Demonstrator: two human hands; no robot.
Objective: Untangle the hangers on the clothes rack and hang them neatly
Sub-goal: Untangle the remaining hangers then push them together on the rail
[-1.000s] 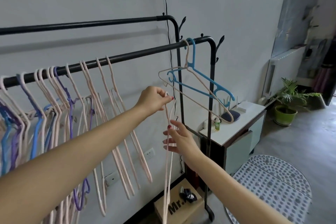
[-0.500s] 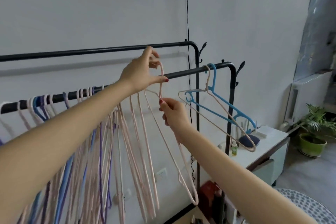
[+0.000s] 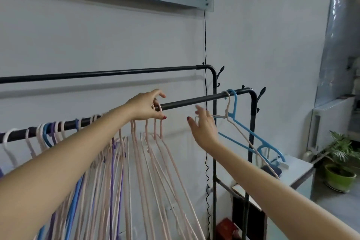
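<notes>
Left hand (image 3: 145, 108): pinches pink hanger (image 3: 158, 122) hook, now seated on rail (image 3: 187, 101).
Right hand (image 3: 203, 125): released, fingers spread, 3 o'clock.
Meaning: one hanger rehung.

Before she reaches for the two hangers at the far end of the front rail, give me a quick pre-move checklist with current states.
1. Pink hanger hooked over the front rail: ok, hook sits on the bar.
2. Left hand grip released from that hook: not ok, fingers curl round it.
3. Right hand free: ok, fingers spread, holding nothing.
4. Blue hanger and beige hanger separated: not ok, they hang side by side and cross.
5. Rail clear between the hands and that pair: ok, bare bar.
6. Hangers at left untangled: cannot tell, they overlap.
</notes>
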